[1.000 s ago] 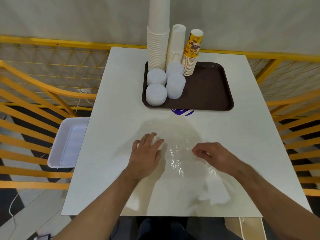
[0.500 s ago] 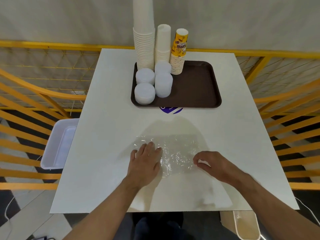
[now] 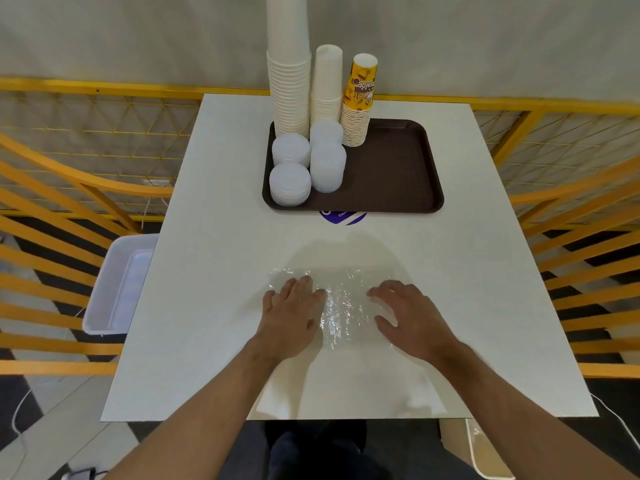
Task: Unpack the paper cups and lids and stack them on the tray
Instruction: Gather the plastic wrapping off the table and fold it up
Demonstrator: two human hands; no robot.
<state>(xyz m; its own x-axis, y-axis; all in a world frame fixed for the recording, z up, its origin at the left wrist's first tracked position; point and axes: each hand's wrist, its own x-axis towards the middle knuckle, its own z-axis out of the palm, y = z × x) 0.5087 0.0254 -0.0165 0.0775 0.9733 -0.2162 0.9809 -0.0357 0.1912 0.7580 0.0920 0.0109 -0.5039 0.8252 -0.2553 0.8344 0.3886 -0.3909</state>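
A white plastic tub (image 3: 119,282) sits below the left edge of the white table (image 3: 214,258), against the orange railing (image 3: 52,244) that fences both sides. Between that edge and the left hand (image 3: 290,315) lies a broad bare strip of table. The left hand lies flat with fingers spread, pressing the left part of a crinkled clear plastic wrapper (image 3: 341,303) spread on the near middle of the table. The right hand (image 3: 410,318) rests palm down with fingers spread on the wrapper's right part; half a second ago it was pinching that edge with curled fingers, and it now lies open. The left hand has stayed where it was.

Toward the far edge stands the brown tray (image 3: 391,174). On its left half are four stacks of white lids (image 3: 290,183), with three cup stacks behind them: a tall stack of white paper cups (image 3: 289,81), a shorter white stack (image 3: 327,84), and a stack topped by a yellow printed cup (image 3: 362,81). The tray's right half is bare, and open table runs from there to the right edge.
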